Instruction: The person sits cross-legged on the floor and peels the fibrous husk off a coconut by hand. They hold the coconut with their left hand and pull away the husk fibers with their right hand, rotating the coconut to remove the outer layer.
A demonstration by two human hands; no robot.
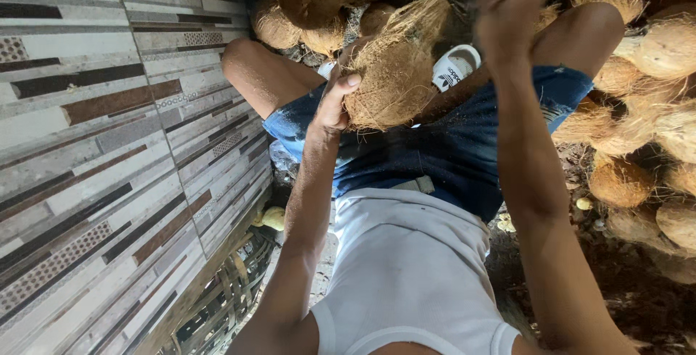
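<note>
Grip of the left hand (335,101): fingers wrapped around the left flank of a fibrous brown coconut (391,79), thumb lying across its near face, so that the husk is pinned steady above the lap. The coconut sits between the knees, over the blue denim shorts (435,152), its frayed fibres pointing to the far right. Grip of the right hand (507,0): raised above and to the right of the coconut, apart from it, and blurred; whether it is closed, or closed on anything, cannot be told. The left hand appears to serve as a clamp, leaving the husk's upper side exposed toward the raised hand. A white sandal (455,68) shows just beyond the coconut. Heaped coconuts (652,145) fill the right and far sides of the scene, within arm's reach. A patterned tiled wall (109,145) stands at the left, with a woven basket (225,297) at its near foot.
</note>
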